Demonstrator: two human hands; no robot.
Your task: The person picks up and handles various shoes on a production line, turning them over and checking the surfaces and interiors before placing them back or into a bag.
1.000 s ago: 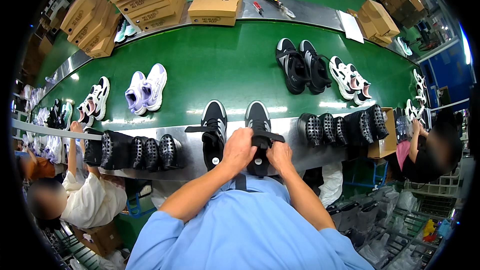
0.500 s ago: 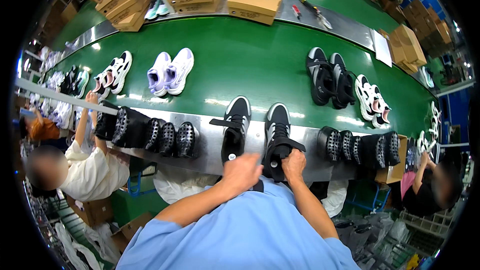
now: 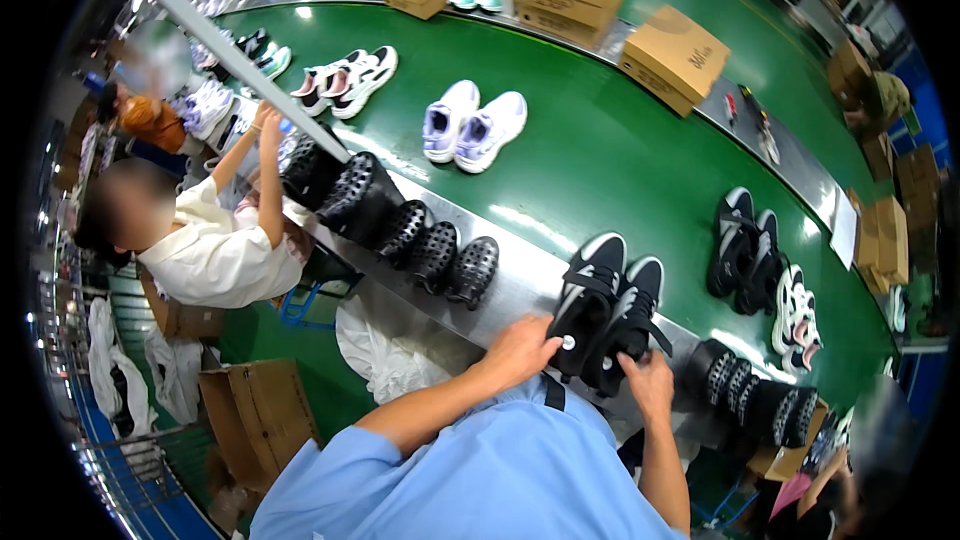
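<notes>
Left hand (image 3: 517, 350) gripping heel of left black sneaker (image 3: 585, 300), right hand (image 3: 650, 385) closing on heel of right black sneaker (image 3: 628, 325), steadying pair at near steel edge of green belt (image 3: 620, 160).

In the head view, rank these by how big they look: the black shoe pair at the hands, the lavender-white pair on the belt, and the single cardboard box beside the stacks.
1. Black shoe pair, though it is nearest the camera.
2. and 3. Cardboard box and lavender-white pair look alike; no ranking.
</notes>
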